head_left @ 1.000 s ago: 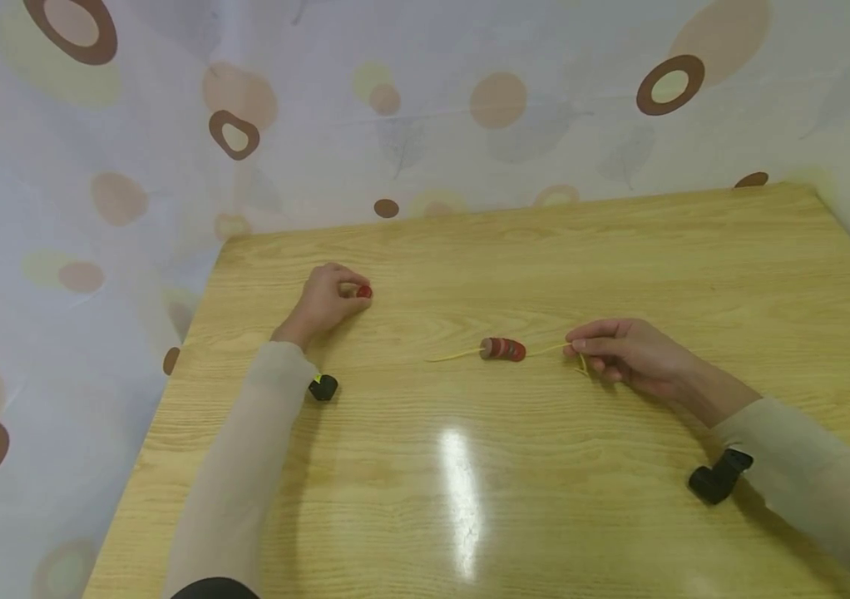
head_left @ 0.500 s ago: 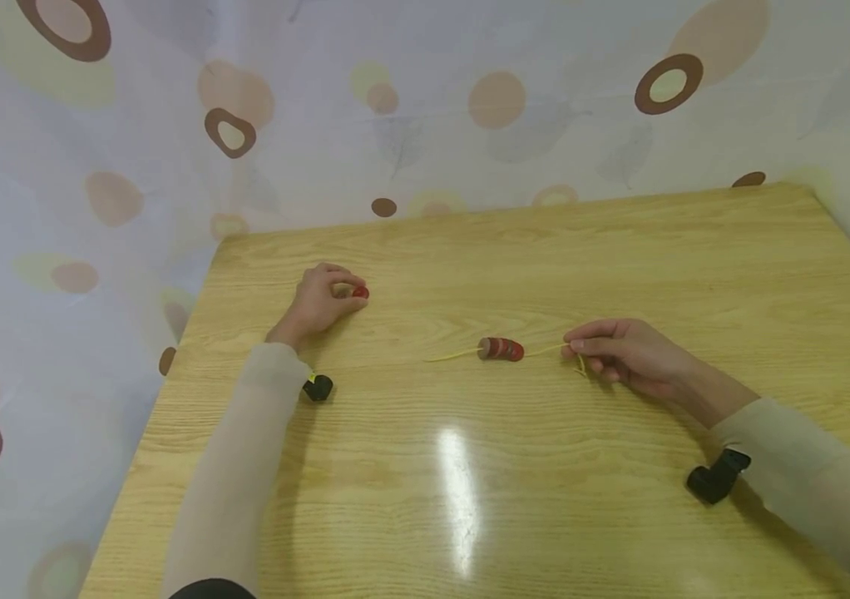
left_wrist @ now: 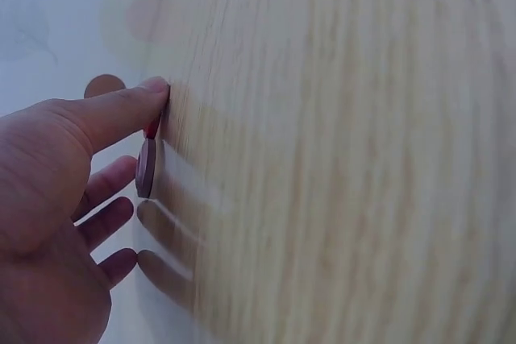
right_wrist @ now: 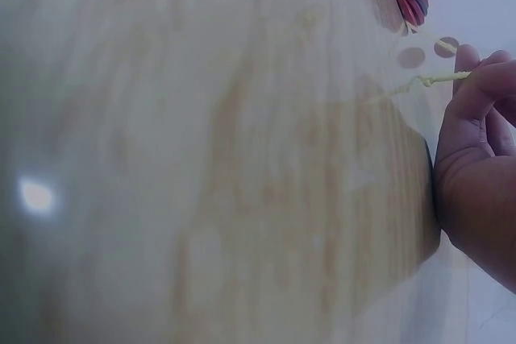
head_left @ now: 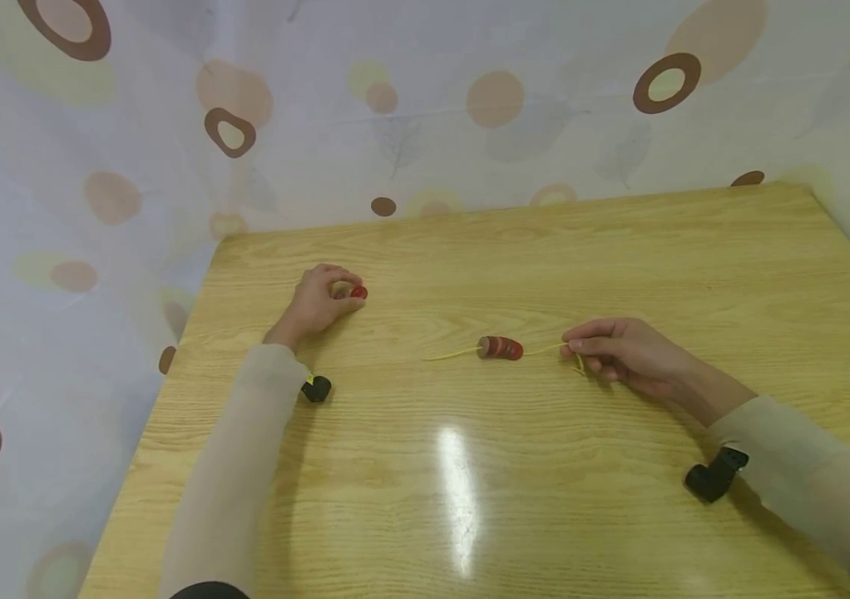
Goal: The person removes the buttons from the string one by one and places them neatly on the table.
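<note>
On the left of the table, my left hand [head_left: 318, 297] curls its thumb and fingers around a small round red disc [head_left: 359, 292] low at the tabletop. In the left wrist view a brownish disc [left_wrist: 146, 168] shows beside it, under the thumb [left_wrist: 133, 110]; how many pieces lie there is partly hidden. My right hand [head_left: 630, 358] pinches a yellow string [head_left: 545, 349] near one end, and a short tail hangs from the fingers. Threaded on that string is a row of red and brown discs [head_left: 501, 348], lying mid-table, with the string's other end stretched leftward.
The wooden table [head_left: 410, 499] runs back to a patterned cloth [head_left: 425, 108] that hangs behind it and at the left. Black wrist cameras sit at both cuffs, the left camera [head_left: 316, 388] and the right camera [head_left: 713, 476].
My left hand has shifted very slightly left along with the red disc. The right hand, string and threaded discs stay almost where they were.
</note>
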Demonstrator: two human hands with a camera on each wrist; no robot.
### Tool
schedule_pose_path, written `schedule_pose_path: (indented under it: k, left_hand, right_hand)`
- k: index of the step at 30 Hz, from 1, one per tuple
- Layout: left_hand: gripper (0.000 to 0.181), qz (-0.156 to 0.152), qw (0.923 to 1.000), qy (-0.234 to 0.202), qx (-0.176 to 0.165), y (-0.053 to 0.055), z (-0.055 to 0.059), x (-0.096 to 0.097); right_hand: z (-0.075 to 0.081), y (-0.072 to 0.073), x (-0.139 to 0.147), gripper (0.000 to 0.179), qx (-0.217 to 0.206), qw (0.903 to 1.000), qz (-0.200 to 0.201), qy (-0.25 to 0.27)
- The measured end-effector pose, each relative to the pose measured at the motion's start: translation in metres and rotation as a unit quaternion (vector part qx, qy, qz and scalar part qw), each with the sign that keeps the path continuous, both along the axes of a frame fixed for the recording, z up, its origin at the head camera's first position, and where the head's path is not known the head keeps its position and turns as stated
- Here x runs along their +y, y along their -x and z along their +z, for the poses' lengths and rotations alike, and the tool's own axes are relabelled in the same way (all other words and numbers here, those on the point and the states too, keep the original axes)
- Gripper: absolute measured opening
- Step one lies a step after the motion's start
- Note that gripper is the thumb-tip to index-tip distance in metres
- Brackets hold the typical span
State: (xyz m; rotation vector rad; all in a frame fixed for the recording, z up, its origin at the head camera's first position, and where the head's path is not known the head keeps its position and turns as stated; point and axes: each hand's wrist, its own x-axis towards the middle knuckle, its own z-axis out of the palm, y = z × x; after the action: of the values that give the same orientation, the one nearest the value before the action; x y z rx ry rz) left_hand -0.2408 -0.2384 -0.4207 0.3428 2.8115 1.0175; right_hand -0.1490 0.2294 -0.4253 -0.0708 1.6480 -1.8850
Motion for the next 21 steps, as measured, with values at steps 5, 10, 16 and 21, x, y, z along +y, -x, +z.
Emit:
schedule_pose_path:
  k: [5, 10, 16, 21]
  left_hand:
    - [0.051, 0.004, 0.9997, -0.014, 0.020, -0.009, 0.002, 0.008]
    - [0.057, 0.014, 0.9984, -0.049, 0.022, -0.025, 0.004, 0.029]
    - [0.055, -0.010, 0.9900, -0.141, -0.005, -0.048, 0.002, 0.065]
    - [0.060, -0.027, 0.9647, -0.253, -0.067, -0.062, 0.000, 0.094]
  right_hand:
    - [-0.002, -0.001, 0.000, 0.018, -0.002, 1.0000, 0.001, 0.004]
    - [-0.004, -0.001, 0.000, 0.019, -0.001, 1.0000, 0.000, -0.002]
    - [-0.006, 0.001, 0.002, 0.020, 0.011, 0.9999, 0.005, -0.005]
    - [-0.006, 0.004, 0.001, 0.019, 0.012, 0.9999, 0.002, -0.009]
